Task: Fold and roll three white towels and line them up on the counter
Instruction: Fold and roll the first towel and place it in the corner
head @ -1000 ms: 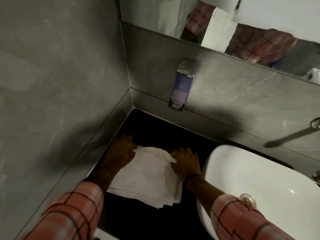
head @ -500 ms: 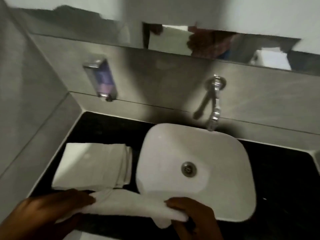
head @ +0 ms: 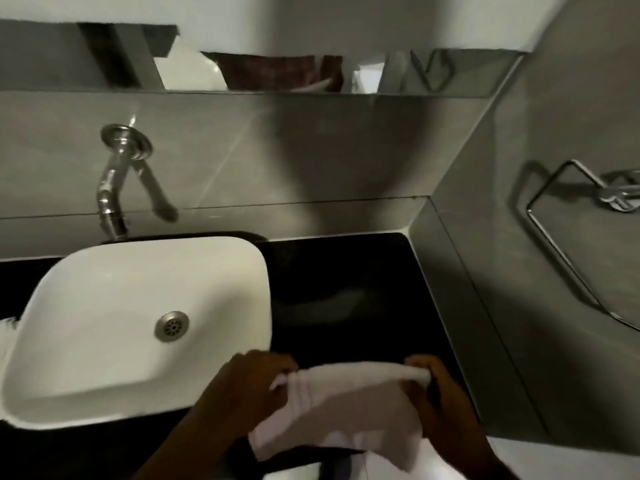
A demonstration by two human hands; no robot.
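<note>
Two bare hands hold a white towel point(head: 349, 407) at the near edge of a black counter point(head: 346, 289), right of a white basin point(head: 104, 341). The left hand point(head: 242, 389) and right hand point(head: 440, 403) each pinch one end of its far fold, fingers curled closed on the cloth. A wall tap point(head: 114, 188) sits far left.

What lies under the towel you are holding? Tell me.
Under the towel, held by the left hand and right hand, lies black counter. The part beneath the cloth is covered.
</note>
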